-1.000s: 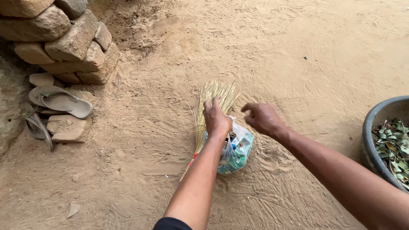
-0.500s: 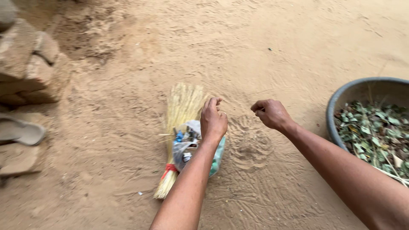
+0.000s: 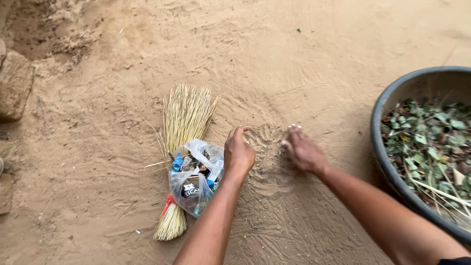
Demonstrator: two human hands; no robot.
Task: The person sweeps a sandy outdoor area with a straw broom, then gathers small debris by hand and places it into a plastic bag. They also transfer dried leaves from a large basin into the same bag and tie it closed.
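Observation:
My left hand [image 3: 239,153] rests knuckles up on the sandy ground, fingers curled under, just right of a clear plastic bag [image 3: 195,180] stuffed with small wrappers and rubbish. The bag lies on top of a straw hand broom [image 3: 187,115] with a red binding near its handle end. My right hand [image 3: 302,149] is a little to the right, fingers spread and pointing down into the sand, slightly blurred. Between the two hands is a small patch of raked, darker sand [image 3: 267,147]. Neither hand holds anything that I can see.
A large dark round basin [image 3: 382,147] filled with dry green and brown leaves [image 3: 429,142] stands at the right edge, close to my right forearm. Rough stones [image 3: 14,83] lie at the far left. Loose sand surrounds everything.
The view has shifted right and closer. My left hand has come off the bag and moved to the sand beside it. My right hand has dropped down to the ground.

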